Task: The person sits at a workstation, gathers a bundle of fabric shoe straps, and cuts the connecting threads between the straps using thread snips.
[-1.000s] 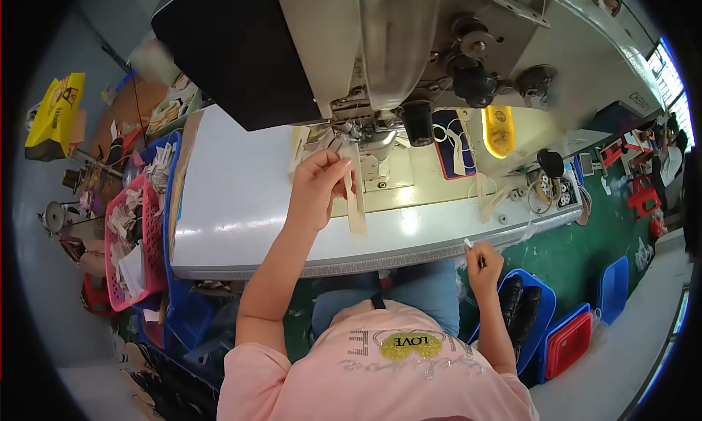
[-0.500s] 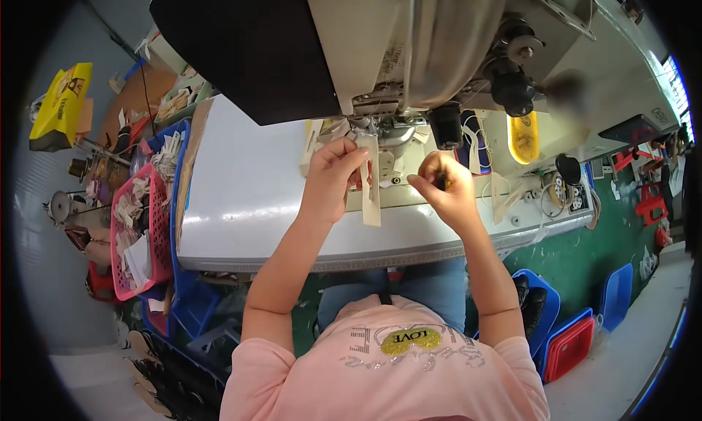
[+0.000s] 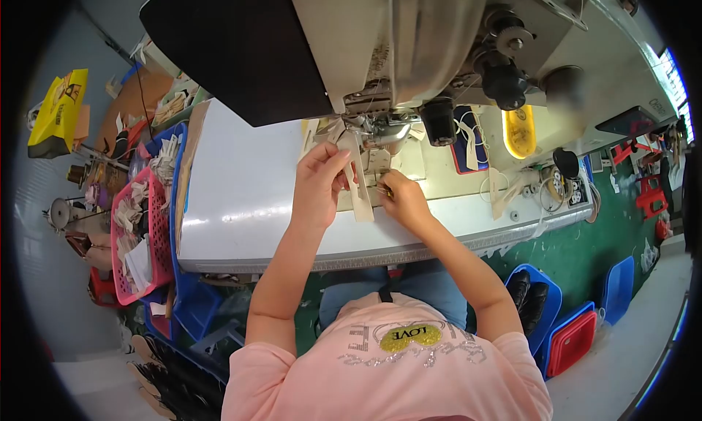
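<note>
My left hand [image 3: 320, 178] pinches a cream-coloured strip [image 3: 362, 205] between thumb and fingers, just below the needle area of a sewing machine [image 3: 431, 26]. The strip has a long slit and hangs down towards the table's front edge. Close to its right side, my right hand [image 3: 406, 202] is closed, with a small dark and yellowish thing [image 3: 385, 191] showing at the fingertips; its kind is too small to tell. The machine's presser foot and needle are partly hidden by the machine head and my left fingers.
The white machine table [image 3: 241, 202] spreads to the left. A yellow tray [image 3: 519, 132] and a blue-and-red tray [image 3: 468, 147] sit on the right. A pink basket [image 3: 155, 238] of cut pieces stands left of the table. Blue bins [image 3: 541, 304] are on the floor at right.
My right hand has moved left and slightly down, coming close to the strip. My left hand still holds the strip; the whole view has shifted slightly.
</note>
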A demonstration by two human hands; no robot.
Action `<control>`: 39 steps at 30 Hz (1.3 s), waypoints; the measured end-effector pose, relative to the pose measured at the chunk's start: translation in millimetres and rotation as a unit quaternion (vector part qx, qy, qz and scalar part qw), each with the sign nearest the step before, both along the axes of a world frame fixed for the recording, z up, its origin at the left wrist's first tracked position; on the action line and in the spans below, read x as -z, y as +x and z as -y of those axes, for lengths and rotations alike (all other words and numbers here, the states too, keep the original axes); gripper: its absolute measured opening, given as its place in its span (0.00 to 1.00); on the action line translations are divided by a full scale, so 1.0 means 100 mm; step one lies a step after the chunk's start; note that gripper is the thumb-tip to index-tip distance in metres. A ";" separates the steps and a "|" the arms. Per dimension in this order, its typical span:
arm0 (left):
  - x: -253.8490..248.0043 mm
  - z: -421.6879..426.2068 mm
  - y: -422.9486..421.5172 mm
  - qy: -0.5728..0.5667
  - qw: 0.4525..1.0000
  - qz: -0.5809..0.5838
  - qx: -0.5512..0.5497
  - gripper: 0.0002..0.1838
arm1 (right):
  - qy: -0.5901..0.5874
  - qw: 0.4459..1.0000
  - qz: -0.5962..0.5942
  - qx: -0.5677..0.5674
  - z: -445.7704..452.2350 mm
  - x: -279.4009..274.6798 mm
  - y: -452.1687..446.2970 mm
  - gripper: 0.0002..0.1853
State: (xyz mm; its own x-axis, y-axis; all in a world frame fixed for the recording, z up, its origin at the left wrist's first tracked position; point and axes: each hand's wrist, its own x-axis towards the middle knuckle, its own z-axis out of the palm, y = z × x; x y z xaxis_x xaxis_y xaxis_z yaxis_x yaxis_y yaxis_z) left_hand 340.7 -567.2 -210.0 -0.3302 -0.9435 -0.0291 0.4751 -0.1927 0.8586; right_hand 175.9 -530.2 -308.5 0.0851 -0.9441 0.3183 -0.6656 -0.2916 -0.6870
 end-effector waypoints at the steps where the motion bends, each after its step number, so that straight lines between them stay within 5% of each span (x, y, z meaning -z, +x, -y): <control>1: 0.00 0.00 0.02 -0.002 1.000 -0.002 -0.004 0.09 | 0.059 0.995 0.072 -0.036 -0.05 -0.10 -0.04 0.06; 5: -0.03 -0.02 0.12 -0.006 1.000 0.021 -0.020 0.08 | 0.196 0.935 0.209 -0.207 -0.49 -0.32 -0.15 0.04; 11: 0.04 -0.04 0.07 -0.004 1.000 0.025 -0.010 0.08 | 0.306 0.938 0.062 -0.150 -0.80 -0.40 -0.37 0.05; 14: 0.05 -0.07 0.06 -0.004 1.000 0.026 -0.005 0.08 | 0.338 0.908 0.105 -0.223 -0.89 -0.41 -0.43 0.06; 17: 0.05 -0.08 0.08 -0.008 1.000 0.028 -0.006 0.08 | 0.268 0.906 0.197 -0.261 -0.99 -0.25 -0.40 0.06; 22: 0.00 -0.11 0.04 -0.020 0.998 0.054 -0.011 0.09 | 0.286 0.942 0.150 -0.094 -0.82 -0.43 -0.51 0.09; 25: -0.04 -0.11 -0.02 -0.039 0.997 0.063 -0.001 0.09 | 0.091 0.962 0.238 -0.095 -0.65 -0.60 -0.42 0.12; 31: -0.07 0.00 -0.12 -0.020 0.997 0.071 0.010 0.08 | -0.094 0.987 0.110 -0.068 -0.21 -1.22 -0.29 0.27; 39: -0.10 0.03 -0.21 -0.010 0.999 0.053 -0.007 0.08 | -0.163 0.986 0.033 -0.020 0.04 -1.12 -0.16 0.27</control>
